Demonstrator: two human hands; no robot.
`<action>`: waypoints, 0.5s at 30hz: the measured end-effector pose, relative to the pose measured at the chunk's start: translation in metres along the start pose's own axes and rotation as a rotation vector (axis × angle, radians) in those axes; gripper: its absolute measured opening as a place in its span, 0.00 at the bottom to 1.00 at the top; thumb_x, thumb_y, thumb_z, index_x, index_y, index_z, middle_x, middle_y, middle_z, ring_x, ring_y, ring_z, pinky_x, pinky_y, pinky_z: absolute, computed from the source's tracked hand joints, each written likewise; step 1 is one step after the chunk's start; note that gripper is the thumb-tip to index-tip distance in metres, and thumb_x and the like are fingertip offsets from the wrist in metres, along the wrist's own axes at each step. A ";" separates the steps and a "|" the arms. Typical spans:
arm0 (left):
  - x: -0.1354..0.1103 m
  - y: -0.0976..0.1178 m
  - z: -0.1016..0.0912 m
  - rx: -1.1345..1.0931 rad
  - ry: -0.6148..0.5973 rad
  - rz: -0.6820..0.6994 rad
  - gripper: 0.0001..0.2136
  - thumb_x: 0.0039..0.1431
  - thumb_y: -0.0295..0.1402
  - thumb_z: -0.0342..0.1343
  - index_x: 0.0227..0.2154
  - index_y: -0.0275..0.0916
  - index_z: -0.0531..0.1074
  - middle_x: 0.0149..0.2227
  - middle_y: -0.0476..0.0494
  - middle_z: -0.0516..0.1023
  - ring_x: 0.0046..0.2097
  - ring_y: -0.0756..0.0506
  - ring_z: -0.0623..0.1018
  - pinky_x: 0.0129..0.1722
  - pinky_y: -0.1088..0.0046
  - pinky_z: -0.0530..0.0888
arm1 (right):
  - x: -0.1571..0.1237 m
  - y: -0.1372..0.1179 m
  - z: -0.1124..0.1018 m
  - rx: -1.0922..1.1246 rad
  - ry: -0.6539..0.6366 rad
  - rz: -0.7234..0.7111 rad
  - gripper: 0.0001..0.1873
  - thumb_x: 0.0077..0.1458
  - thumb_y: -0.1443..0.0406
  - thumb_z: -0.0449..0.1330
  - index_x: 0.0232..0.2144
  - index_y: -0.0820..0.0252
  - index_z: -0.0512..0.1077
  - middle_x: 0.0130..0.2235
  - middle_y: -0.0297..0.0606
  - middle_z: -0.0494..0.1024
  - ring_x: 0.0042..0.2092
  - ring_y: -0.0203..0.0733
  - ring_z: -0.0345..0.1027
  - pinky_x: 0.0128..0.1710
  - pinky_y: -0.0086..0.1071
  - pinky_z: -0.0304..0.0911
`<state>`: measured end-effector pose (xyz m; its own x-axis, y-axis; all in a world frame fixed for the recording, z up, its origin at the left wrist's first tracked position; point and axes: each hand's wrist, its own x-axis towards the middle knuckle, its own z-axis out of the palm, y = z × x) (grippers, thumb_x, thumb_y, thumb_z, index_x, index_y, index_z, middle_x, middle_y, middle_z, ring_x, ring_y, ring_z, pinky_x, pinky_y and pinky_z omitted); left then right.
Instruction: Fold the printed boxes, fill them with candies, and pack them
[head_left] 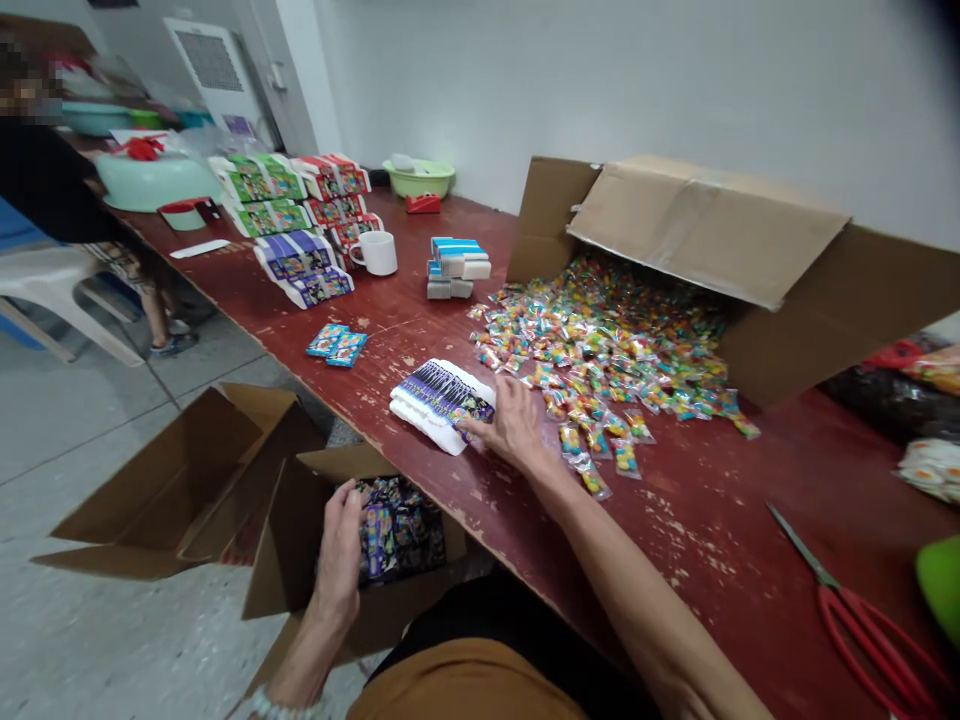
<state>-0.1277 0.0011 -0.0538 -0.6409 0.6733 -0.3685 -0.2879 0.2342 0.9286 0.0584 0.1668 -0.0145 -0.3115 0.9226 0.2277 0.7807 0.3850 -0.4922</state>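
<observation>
Purple flat-folded cartons (439, 395) lie left of the candy-packet heap (600, 345), their row running toward the nearer right hand (514, 425), fingers spread; whether the left hand (341, 545) grips, I cannot tell.

My head camera looks down at the counter (720, 545) from close above. It faces the wall (450, 80) behind the counter.
</observation>
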 end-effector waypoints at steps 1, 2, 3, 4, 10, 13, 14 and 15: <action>0.005 -0.002 -0.002 0.085 0.048 0.056 0.22 0.60 0.48 0.54 0.53 0.43 0.68 0.48 0.41 0.76 0.51 0.39 0.77 0.56 0.54 0.70 | 0.009 0.006 0.001 -0.037 -0.024 0.083 0.41 0.52 0.47 0.67 0.60 0.64 0.63 0.61 0.58 0.64 0.61 0.64 0.57 0.57 0.55 0.56; 0.010 -0.005 -0.004 0.146 0.067 0.090 0.23 0.59 0.49 0.55 0.53 0.42 0.68 0.50 0.40 0.74 0.54 0.38 0.74 0.60 0.51 0.65 | 0.015 0.011 0.002 -0.058 -0.052 0.134 0.38 0.51 0.47 0.67 0.57 0.64 0.66 0.60 0.58 0.64 0.60 0.65 0.57 0.56 0.56 0.55; 0.012 -0.007 -0.005 0.174 0.061 0.111 0.24 0.58 0.48 0.55 0.53 0.42 0.68 0.51 0.40 0.73 0.56 0.37 0.73 0.62 0.50 0.63 | 0.018 0.014 0.004 -0.057 -0.072 0.161 0.36 0.50 0.47 0.68 0.53 0.64 0.69 0.59 0.57 0.65 0.60 0.65 0.58 0.56 0.56 0.55; 0.014 -0.009 -0.005 0.176 0.045 0.130 0.24 0.57 0.48 0.57 0.53 0.42 0.68 0.52 0.39 0.73 0.57 0.36 0.72 0.62 0.50 0.62 | 0.019 0.017 0.007 -0.025 -0.063 0.183 0.34 0.48 0.46 0.68 0.50 0.63 0.70 0.58 0.56 0.66 0.59 0.65 0.58 0.56 0.56 0.55; -0.005 0.006 0.007 0.223 -0.003 0.395 0.26 0.54 0.45 0.60 0.54 0.41 0.66 0.59 0.36 0.69 0.58 0.37 0.72 0.61 0.56 0.65 | 0.003 0.024 -0.001 0.605 0.148 0.281 0.22 0.50 0.50 0.64 0.40 0.59 0.70 0.44 0.45 0.74 0.50 0.54 0.66 0.49 0.46 0.63; -0.024 0.032 0.017 0.228 -0.160 0.480 0.26 0.55 0.45 0.61 0.55 0.41 0.68 0.55 0.36 0.74 0.58 0.37 0.72 0.61 0.58 0.66 | -0.023 0.020 -0.027 0.771 0.005 0.198 0.18 0.56 0.50 0.59 0.38 0.58 0.71 0.38 0.39 0.77 0.41 0.45 0.71 0.43 0.38 0.67; -0.031 0.041 0.022 0.203 -0.287 0.414 0.25 0.56 0.46 0.61 0.54 0.41 0.69 0.53 0.37 0.76 0.57 0.37 0.73 0.59 0.59 0.67 | -0.034 0.017 -0.036 0.856 -0.076 0.152 0.17 0.56 0.51 0.61 0.37 0.58 0.72 0.38 0.38 0.78 0.41 0.44 0.72 0.42 0.36 0.67; -0.037 0.049 0.027 0.173 -0.463 0.285 0.24 0.57 0.48 0.60 0.53 0.40 0.71 0.51 0.37 0.78 0.55 0.37 0.75 0.57 0.60 0.70 | -0.045 0.013 -0.045 0.958 -0.181 0.099 0.17 0.56 0.51 0.62 0.37 0.58 0.72 0.38 0.37 0.78 0.40 0.42 0.72 0.41 0.34 0.67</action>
<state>-0.0990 0.0063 0.0064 -0.2859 0.9548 -0.0811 -0.0035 0.0836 0.9965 0.1065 0.1289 0.0068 -0.4089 0.9109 0.0557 0.0626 0.0888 -0.9941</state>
